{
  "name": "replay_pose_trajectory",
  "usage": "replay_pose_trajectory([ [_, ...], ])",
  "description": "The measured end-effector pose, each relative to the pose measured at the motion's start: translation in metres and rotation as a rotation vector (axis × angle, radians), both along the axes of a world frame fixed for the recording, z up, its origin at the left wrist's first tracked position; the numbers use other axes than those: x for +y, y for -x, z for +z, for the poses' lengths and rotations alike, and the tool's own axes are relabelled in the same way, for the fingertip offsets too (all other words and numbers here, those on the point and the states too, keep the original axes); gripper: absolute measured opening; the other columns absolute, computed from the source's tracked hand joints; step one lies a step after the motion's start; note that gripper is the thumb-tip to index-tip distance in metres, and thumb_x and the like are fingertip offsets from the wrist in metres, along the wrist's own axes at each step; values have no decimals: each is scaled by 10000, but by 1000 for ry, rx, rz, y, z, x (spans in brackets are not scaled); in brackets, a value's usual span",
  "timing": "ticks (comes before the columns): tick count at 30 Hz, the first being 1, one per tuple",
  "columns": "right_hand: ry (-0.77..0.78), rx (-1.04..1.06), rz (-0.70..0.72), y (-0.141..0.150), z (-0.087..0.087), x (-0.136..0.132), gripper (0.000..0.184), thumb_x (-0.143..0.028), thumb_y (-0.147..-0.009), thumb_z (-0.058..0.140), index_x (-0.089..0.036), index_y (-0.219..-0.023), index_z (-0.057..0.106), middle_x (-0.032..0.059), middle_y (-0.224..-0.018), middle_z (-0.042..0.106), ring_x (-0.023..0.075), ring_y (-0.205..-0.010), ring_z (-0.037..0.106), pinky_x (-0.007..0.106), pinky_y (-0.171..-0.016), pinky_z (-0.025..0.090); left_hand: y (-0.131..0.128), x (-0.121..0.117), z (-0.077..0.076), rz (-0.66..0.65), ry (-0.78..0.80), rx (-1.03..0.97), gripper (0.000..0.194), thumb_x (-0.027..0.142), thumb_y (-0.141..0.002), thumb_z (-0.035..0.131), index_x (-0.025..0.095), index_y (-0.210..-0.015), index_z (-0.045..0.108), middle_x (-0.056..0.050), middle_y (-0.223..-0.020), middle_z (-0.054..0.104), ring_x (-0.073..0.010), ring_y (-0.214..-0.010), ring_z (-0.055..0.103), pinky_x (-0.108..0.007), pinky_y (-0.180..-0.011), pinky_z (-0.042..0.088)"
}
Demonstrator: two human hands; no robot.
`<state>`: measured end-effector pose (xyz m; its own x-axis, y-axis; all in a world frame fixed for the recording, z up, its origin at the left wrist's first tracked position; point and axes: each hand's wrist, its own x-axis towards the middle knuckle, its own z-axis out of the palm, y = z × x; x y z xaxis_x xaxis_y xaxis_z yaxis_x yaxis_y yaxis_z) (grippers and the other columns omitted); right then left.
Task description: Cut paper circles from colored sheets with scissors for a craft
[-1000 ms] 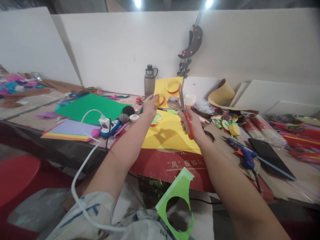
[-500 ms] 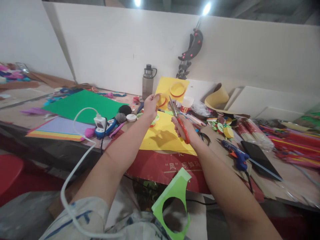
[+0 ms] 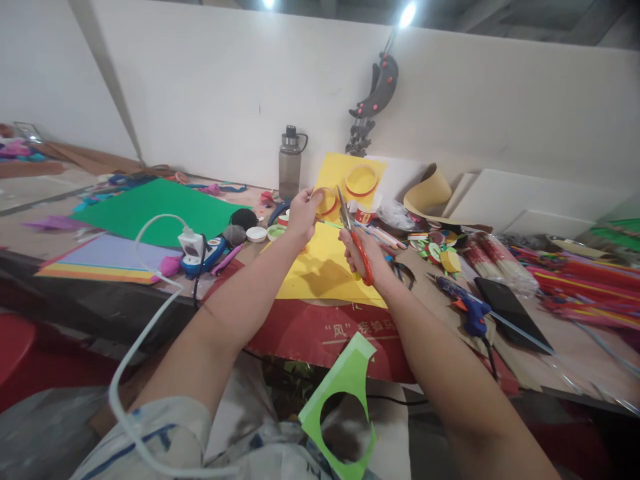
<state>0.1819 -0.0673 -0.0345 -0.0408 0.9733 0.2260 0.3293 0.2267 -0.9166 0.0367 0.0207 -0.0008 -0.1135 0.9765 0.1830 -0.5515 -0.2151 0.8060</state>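
My left hand [image 3: 303, 217] pinches the left edge of a yellow paper sheet [image 3: 336, 164], raised above the table. Two short yellow rings with red rims are on it: a left ring [image 3: 328, 211] by my fingers and a right ring [image 3: 361, 193] farther over. Closed round the handles of orange-red scissors [image 3: 365, 261] is my right hand [image 3: 374, 260]. The blades point up at the sheet's lower part, between the rings; whether they touch the paper I cannot tell. Below both hands lies another yellow sheet [image 3: 320, 270] on the table.
Green paper cutout [image 3: 333, 380] rests over my lap. At right lie a blue glue gun [image 3: 470, 308], a dark phone [image 3: 510, 313] and pipe cleaners [image 3: 585, 283]. A water bottle [image 3: 290, 167] stands behind. Green sheet [image 3: 160, 210] and a white cable [image 3: 123, 360] are at left.
The raised yellow sheet with its rings has shifted slightly right and turned a little relative to the scissors. Both hands keep their holds. The whole view has swung slightly.
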Motion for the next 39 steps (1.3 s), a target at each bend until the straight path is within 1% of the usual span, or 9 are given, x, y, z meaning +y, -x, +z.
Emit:
replay_pose_trajectory([
  [7, 23, 53, -25, 3, 4, -6, 630, -850, -806, 656, -257, -834, 444, -70, -591, 448, 99, -445, 436, 216, -366, 385, -1, -4, 2, -17, -22, 21, 183, 109, -960, 697, 186, -824, 603, 35, -731, 654, -87, -669, 617, -196, -693, 500],
  [13, 31, 5, -39, 2, 6, -8, 570, -804, -866, 618, -250, -845, 486, -59, -577, 460, 104, -443, 428, 221, -377, 370, 4, -4, 6, -11, -24, 40, 195, 83, -939, 721, 175, -802, 618, 34, -720, 654, -80, -634, 603, -198, -656, 482],
  [16, 13, -10, -37, 1, 5, -7, 565, -803, -865, 614, -247, -859, 515, -56, -576, 463, 106, -444, 419, 224, -388, 357, 8, -3, 8, -26, -56, 47, 194, 60, -939, 711, 166, -793, 637, 25, -732, 669, -84, -644, 616, -207, -671, 486],
  [19, -7, -43, -26, -1, 3, -4, 560, -800, -850, 631, -250, -867, 531, -54, -573, 459, 117, -455, 427, 228, -398, 350, 13, -2, 9, -55, -73, 63, 193, 53, -933, 718, 155, -782, 654, 10, -745, 680, -97, -647, 626, -230, -689, 490],
  [22, -19, -62, -20, -3, -2, 1, 522, -765, -858, 646, -251, -890, 553, -54, -574, 450, 128, -462, 436, 232, -407, 344, 16, 1, 10, -68, -58, 85, 193, 54, -922, 734, 152, -776, 654, 7, -732, 676, -100, -629, 619, -241, -694, 485],
  [26, -17, -71, -15, -6, -9, 8, 481, -725, -864, 662, -258, -903, 553, -62, -569, 435, 133, -463, 435, 231, -415, 336, 19, 5, 8, -76, -63, 121, 194, 40, -901, 738, 158, -779, 645, 18, -708, 672, -94, -615, 606, -222, -669, 473],
  [28, -21, -83, -19, -6, -10, 8, 476, -721, -864, 664, -261, -894, 547, -63, -566, 429, 134, -464, 437, 231, -416, 334, 20, 7, 7, -88, -81, 146, 186, 41, -884, 750, 162, -786, 649, 23, -704, 676, -92, -618, 605, -211, -661, 476],
  [33, 10, -74, -20, -3, -3, 1, 518, -766, -853, 634, -260, -860, 521, -52, -570, 457, 136, -450, 437, 244, -404, 359, 22, 8, 5, -94, -108, 176, 196, 25, -880, 731, 170, -770, 657, 22, -686, 680, -91, -617, 600, -194, -639, 477],
  [39, 29, -43, -30, 1, 0, -3, 595, -840, -813, 629, -259, -837, 507, -59, -538, 447, 123, -431, 423, 226, -395, 334, 24, 8, 8, -114, -82, 171, 183, 37, -890, 727, 165, -776, 663, 2, -709, 700, -112, -611, 612, -233, -657, 496],
])
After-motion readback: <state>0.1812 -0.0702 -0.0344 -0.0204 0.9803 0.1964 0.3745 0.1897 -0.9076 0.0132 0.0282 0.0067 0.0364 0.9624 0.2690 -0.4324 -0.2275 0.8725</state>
